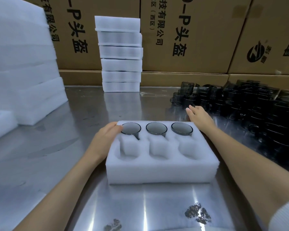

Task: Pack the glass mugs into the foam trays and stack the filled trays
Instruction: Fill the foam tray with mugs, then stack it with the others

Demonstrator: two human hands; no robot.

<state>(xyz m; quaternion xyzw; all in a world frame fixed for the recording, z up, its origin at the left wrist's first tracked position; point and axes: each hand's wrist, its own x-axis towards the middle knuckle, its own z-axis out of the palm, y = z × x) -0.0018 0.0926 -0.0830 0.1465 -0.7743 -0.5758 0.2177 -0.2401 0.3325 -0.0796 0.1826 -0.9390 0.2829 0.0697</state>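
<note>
1. The foam tray (160,165) lies on the steel table (40,164); its far row holds three glass mugs (156,128), and its near three pockets hold none.
2. The left hand (105,135) rests flat on the tray's left edge.
3. The right hand (199,116), fingers straight, reaches toward the loose mugs (250,104) crowded at right.
4. A stack of filled trays (121,54) stands behind, before cardboard boxes (198,39).

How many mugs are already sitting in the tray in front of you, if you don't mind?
3, all in the tray's far row: left mug, middle mug, right mug. The three near pockets are empty.
</note>
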